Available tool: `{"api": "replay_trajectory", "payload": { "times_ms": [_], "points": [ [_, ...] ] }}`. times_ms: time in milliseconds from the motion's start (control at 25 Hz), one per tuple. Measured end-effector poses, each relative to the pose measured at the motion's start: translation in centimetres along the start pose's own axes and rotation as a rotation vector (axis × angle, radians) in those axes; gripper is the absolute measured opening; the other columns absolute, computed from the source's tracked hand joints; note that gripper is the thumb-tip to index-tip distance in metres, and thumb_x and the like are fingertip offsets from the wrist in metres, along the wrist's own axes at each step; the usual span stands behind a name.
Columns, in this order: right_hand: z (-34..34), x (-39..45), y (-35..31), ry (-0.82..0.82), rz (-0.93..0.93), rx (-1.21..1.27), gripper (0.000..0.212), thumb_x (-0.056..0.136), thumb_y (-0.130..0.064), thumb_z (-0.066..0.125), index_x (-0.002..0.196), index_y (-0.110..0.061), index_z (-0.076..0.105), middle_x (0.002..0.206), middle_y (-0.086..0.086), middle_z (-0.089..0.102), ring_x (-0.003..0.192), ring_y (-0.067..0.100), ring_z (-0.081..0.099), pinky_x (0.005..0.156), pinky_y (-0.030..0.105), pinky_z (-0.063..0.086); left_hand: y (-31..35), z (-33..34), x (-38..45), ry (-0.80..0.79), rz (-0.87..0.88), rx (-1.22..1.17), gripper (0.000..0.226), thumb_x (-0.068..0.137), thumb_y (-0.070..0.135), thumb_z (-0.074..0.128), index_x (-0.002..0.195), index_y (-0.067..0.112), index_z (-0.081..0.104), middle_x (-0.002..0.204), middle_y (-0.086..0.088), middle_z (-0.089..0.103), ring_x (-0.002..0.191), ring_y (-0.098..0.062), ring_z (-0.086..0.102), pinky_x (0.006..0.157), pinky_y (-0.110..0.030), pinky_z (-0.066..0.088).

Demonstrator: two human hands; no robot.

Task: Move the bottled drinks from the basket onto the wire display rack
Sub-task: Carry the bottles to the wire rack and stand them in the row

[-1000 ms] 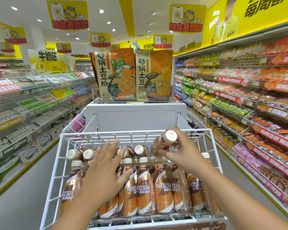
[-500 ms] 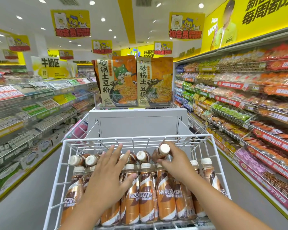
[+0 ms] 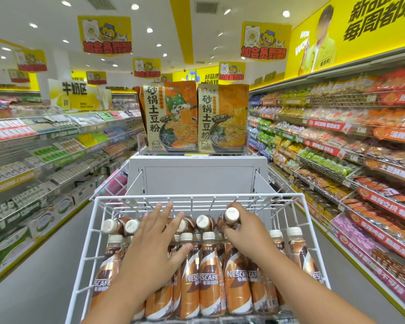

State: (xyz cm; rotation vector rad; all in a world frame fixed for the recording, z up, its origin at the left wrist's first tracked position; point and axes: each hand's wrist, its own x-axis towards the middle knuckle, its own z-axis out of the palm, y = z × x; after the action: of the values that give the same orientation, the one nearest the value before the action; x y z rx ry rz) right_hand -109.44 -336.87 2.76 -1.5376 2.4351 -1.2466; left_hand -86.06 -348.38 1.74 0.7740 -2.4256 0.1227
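Observation:
A white wire display rack (image 3: pixel 198 198) stands in front of me, filled with brown-and-orange Nescafé bottles (image 3: pixel 209 284) with white caps. The front row stands upright; a back row lies tilted, caps toward me. My right hand (image 3: pixel 244 232) grips one tilted bottle (image 3: pixel 230 217) just below its cap, at the right end of the back row. My left hand (image 3: pixel 156 239) lies flat with fingers spread over the bottles in the left-middle of the rack. No basket is in view.
Behind the rack stands a white display unit (image 3: pixel 198 174) topped with two large orange noodle packs (image 3: pixel 194 118). Stocked shelves line the aisle on the left (image 3: pixel 38 157) and right (image 3: pixel 351 160). Grey floor (image 3: pixel 33 277) runs along both sides.
My right hand has lowered the bottle from above the rack down into the back row. My left hand has stayed spread over the bottles. The camera has tilted slightly upward.

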Motion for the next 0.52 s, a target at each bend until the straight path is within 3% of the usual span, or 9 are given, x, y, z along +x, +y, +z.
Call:
{"api": "replay_trajectory", "payload": {
  "times_ms": [120, 520],
  "points": [
    [0.1, 0.3, 0.6, 0.009, 0.021, -0.01, 0.023, 0.087, -0.03, 0.07, 0.101, -0.037, 0.053, 0.086, -0.012, 0.068, 0.077, 0.007, 0.063, 0.069, 0.036, 0.055, 0.0, 0.0, 0.1, 0.004, 0.009, -0.008, 0.076, 0.093, 0.078, 0.025, 0.16, 0.045, 0.006, 0.168, 0.017, -0.015, 0.149, -0.003, -0.029, 0.122, -0.029, -0.019],
    [-0.8, 2.1, 1.3, -0.152, 0.111, -0.115, 0.036, 0.084, -0.049, 0.068, 0.11, -0.032, 0.052, 0.091, -0.009, 0.069, 0.081, 0.01, 0.066, 0.076, 0.038, 0.058, 0.3, 0.3, -0.3, -0.057, -0.018, -0.019, 0.083, 0.085, 0.081, 0.009, 0.16, 0.046, 0.002, 0.168, 0.016, -0.02, 0.151, -0.005, -0.029, 0.122, -0.032, -0.018]
  ]
}}
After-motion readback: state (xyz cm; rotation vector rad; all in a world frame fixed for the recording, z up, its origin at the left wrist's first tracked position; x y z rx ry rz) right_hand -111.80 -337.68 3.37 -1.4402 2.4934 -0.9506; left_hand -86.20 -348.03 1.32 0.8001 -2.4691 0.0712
